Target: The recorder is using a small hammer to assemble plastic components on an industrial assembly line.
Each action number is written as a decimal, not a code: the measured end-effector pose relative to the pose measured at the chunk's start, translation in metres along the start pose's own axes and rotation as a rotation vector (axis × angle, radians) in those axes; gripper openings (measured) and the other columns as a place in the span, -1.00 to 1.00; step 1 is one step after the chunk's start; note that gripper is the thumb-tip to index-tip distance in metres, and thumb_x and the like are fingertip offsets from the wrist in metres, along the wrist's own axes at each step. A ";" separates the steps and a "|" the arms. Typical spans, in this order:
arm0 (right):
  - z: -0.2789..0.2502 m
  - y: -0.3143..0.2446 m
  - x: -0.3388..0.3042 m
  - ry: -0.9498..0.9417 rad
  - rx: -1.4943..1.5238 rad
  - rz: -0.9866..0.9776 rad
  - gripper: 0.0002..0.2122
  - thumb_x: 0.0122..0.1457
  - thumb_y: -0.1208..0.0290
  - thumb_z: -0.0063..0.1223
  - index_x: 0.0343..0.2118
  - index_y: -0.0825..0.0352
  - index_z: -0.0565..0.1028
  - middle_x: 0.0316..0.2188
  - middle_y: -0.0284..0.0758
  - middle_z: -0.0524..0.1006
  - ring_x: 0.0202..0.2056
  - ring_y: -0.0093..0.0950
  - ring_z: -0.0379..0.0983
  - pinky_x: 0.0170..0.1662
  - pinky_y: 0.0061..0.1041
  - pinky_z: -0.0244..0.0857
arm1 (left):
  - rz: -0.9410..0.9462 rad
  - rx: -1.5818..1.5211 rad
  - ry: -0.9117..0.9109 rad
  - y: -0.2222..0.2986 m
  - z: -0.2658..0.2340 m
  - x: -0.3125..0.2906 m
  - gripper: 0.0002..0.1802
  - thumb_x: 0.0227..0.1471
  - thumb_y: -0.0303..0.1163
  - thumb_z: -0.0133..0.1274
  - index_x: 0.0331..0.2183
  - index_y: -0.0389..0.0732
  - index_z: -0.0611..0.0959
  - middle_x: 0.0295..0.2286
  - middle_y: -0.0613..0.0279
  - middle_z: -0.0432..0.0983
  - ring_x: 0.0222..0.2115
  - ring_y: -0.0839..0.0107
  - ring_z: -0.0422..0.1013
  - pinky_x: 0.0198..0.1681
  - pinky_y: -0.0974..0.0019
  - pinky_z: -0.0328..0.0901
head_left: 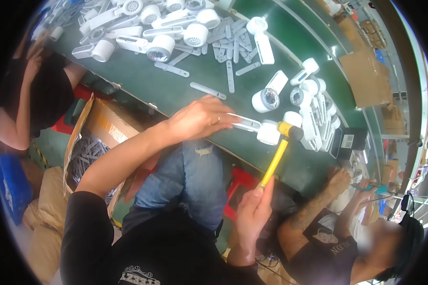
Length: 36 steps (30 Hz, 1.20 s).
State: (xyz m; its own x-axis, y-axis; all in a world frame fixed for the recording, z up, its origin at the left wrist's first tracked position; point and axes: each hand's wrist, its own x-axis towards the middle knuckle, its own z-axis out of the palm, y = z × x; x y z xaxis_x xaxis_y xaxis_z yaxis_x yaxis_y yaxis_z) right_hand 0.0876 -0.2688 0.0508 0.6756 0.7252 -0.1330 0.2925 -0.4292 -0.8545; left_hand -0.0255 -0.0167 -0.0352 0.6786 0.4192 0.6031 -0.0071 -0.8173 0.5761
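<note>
The left hand (199, 118) pins a white fan (259, 129) on the desk (195, 85); the right hand (253, 209) is clenched around a yellow mallet (278, 154).

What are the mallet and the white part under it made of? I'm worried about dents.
The mallet looks like a yellow plastic or fibreglass handle with a dark rubbery head. The white part seems to be smooth moulded plastic with a slightly glossy finish.
</note>
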 end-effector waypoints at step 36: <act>0.011 0.065 0.115 0.070 0.712 -0.118 -0.51 0.54 0.28 -0.30 0.46 0.21 0.11 -0.51 -0.39 0.34 -0.67 -0.64 0.25 -0.63 -0.59 0.24 | -0.505 0.317 0.235 -0.027 -0.093 0.017 -0.55 0.10 -0.28 0.30 0.05 -0.11 0.70 0.09 -0.05 0.54 0.12 -0.04 0.44 0.19 0.03 0.34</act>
State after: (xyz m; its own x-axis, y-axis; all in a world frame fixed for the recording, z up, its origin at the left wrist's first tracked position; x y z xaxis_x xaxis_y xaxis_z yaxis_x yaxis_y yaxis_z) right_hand 0.1768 -0.2068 -0.0255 0.7155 0.6986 -0.0075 -0.1293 0.1218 -0.9841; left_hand -0.0824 0.0487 0.0109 0.3619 0.8294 0.4256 0.5138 -0.5584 0.6513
